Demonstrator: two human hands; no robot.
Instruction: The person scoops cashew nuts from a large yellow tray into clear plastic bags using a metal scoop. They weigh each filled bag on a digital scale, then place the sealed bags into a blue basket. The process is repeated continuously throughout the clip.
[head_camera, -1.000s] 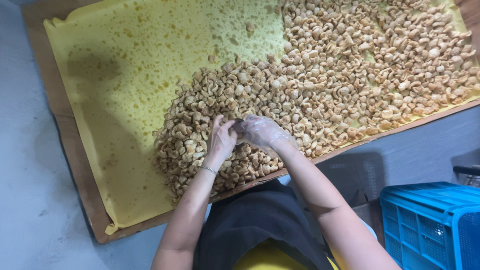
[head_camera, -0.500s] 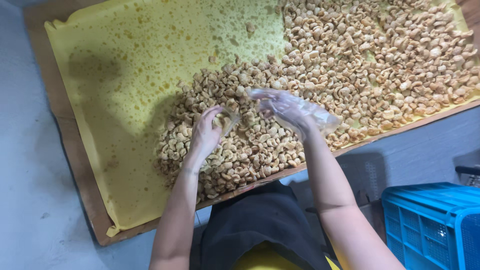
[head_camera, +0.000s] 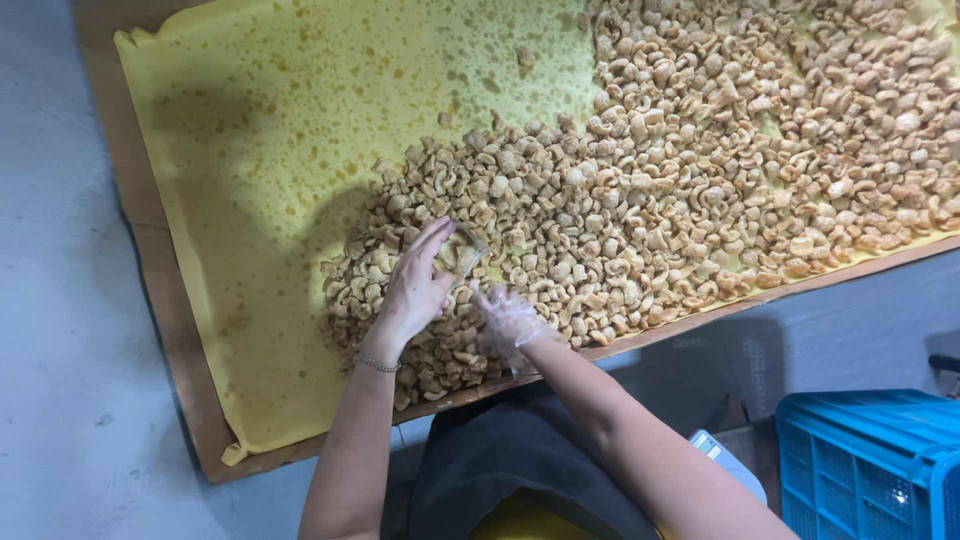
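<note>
The bare left hand (head_camera: 413, 285) grips a small clear bag (head_camera: 462, 252) over the fried snack pieces (head_camera: 640, 180) near the board's front edge, so the gloved right hand (head_camera: 505, 318), loosely cupped, should scoop gently.

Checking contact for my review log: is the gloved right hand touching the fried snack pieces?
Touching. The head view shows the right hand, in a clear glove, resting palm-down on the fried snack pieces.
</note>
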